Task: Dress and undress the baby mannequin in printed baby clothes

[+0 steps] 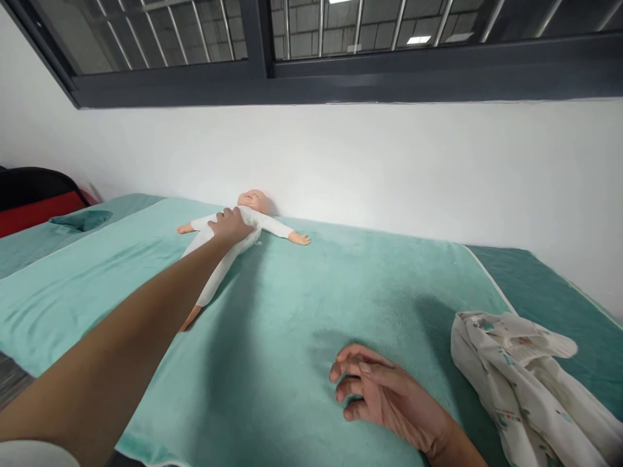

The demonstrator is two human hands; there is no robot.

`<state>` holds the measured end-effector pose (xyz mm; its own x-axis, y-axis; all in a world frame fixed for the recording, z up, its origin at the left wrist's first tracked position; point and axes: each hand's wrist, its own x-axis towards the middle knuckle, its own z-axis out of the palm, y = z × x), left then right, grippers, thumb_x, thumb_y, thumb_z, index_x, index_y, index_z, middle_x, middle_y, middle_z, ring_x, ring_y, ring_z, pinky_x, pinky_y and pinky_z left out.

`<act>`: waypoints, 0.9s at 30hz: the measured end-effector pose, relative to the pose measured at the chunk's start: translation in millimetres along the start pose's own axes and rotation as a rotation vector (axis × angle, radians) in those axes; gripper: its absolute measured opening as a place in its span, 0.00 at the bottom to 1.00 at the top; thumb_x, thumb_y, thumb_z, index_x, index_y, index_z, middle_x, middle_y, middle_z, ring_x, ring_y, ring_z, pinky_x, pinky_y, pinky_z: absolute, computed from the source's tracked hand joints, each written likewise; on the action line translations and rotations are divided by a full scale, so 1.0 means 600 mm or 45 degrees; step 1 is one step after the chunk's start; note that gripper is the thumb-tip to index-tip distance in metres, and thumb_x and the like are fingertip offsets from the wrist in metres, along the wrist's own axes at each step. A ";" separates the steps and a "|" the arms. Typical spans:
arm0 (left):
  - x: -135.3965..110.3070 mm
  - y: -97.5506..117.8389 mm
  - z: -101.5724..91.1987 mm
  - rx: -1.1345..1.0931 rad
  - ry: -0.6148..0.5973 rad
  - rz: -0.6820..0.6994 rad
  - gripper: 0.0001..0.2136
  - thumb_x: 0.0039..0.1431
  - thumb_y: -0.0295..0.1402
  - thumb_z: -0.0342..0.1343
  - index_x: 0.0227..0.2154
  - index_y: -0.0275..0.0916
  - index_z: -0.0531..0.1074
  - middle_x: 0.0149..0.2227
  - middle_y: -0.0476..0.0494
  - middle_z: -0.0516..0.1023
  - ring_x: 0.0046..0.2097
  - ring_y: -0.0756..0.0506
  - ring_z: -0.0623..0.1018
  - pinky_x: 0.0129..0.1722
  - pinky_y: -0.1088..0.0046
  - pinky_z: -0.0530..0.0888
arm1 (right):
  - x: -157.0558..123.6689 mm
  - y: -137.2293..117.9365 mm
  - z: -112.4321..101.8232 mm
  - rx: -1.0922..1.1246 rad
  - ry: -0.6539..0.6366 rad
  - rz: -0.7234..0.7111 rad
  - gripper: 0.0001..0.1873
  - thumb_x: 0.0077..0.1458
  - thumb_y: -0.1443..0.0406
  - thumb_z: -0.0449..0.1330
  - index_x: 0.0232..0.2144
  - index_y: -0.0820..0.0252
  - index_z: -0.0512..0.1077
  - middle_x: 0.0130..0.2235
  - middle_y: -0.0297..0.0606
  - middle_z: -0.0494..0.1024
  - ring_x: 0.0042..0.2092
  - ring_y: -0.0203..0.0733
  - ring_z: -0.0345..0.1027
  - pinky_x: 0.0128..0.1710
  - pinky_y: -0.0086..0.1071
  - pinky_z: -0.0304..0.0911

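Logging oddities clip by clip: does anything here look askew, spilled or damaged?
Nothing spilled or damaged. The doll lies slanted on the blanket, head at the wall, left hand on its chest. A patterned garment lies crumpled right of the right hand.

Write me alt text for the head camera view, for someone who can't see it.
A person's outstretched left hand lies on the chest of a baby doll in a white suit, lying face up with arms spread on a teal blanket by a white wall. The right hand rests nearer on the blanket, beside a crumpled patterned garment.
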<state>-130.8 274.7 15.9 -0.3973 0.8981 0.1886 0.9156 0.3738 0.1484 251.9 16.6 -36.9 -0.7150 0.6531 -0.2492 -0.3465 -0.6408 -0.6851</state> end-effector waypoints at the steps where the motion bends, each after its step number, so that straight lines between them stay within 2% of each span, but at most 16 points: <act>1: 0.001 0.000 0.002 0.008 0.005 -0.007 0.38 0.55 0.53 0.50 0.64 0.33 0.58 0.65 0.20 0.61 0.63 0.21 0.61 0.57 0.37 0.60 | 0.000 0.000 0.000 0.003 0.002 -0.002 0.10 0.61 0.60 0.62 0.43 0.57 0.74 0.45 0.43 0.75 0.42 0.42 0.72 0.41 0.35 0.66; 6: 0.003 0.007 0.011 0.028 0.053 -0.008 0.31 0.58 0.48 0.48 0.61 0.37 0.63 0.65 0.24 0.62 0.64 0.22 0.59 0.58 0.37 0.58 | -0.002 0.000 0.004 0.019 -0.001 -0.012 0.11 0.61 0.59 0.62 0.43 0.57 0.74 0.45 0.43 0.75 0.42 0.42 0.72 0.41 0.36 0.67; 9: 0.010 0.011 0.011 0.035 0.042 -0.009 0.32 0.56 0.49 0.50 0.61 0.36 0.63 0.64 0.23 0.62 0.65 0.22 0.58 0.58 0.37 0.58 | -0.001 -0.001 0.003 0.022 -0.002 -0.006 0.12 0.61 0.59 0.62 0.44 0.57 0.74 0.45 0.44 0.76 0.42 0.42 0.73 0.41 0.36 0.68; 14: 0.037 -0.006 -0.002 -0.036 -0.105 0.062 0.38 0.53 0.55 0.52 0.64 0.40 0.60 0.65 0.26 0.62 0.64 0.24 0.62 0.59 0.41 0.60 | -0.001 -0.001 0.001 0.034 -0.022 -0.007 0.11 0.61 0.59 0.62 0.44 0.57 0.75 0.45 0.44 0.76 0.42 0.42 0.73 0.42 0.36 0.68; 19: 0.055 -0.028 -0.016 -0.129 -0.219 0.089 0.34 0.58 0.55 0.49 0.64 0.45 0.59 0.63 0.31 0.67 0.63 0.27 0.67 0.58 0.46 0.64 | -0.001 0.001 0.000 0.048 -0.055 -0.028 0.10 0.63 0.61 0.59 0.45 0.57 0.75 0.45 0.44 0.76 0.42 0.41 0.73 0.42 0.36 0.68; 22: 0.056 -0.024 -0.016 -0.154 -0.215 0.041 0.34 0.56 0.53 0.54 0.62 0.42 0.62 0.60 0.29 0.70 0.61 0.26 0.68 0.57 0.45 0.64 | 0.000 0.002 -0.001 0.062 -0.066 -0.032 0.10 0.65 0.62 0.58 0.45 0.57 0.75 0.45 0.44 0.75 0.43 0.41 0.73 0.42 0.36 0.68; 27: 0.054 -0.007 -0.010 -0.105 -0.188 -0.058 0.43 0.48 0.55 0.61 0.61 0.32 0.61 0.58 0.23 0.69 0.58 0.24 0.68 0.55 0.41 0.62 | 0.002 0.004 -0.004 0.078 -0.073 -0.036 0.10 0.65 0.62 0.57 0.46 0.57 0.75 0.46 0.44 0.76 0.43 0.42 0.73 0.42 0.36 0.69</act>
<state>-148.0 300.6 27.0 -0.4191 0.9072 0.0361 0.8862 0.4001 0.2338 252.1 16.9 -40.4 -0.7376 0.6481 -0.1896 -0.4019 -0.6470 -0.6479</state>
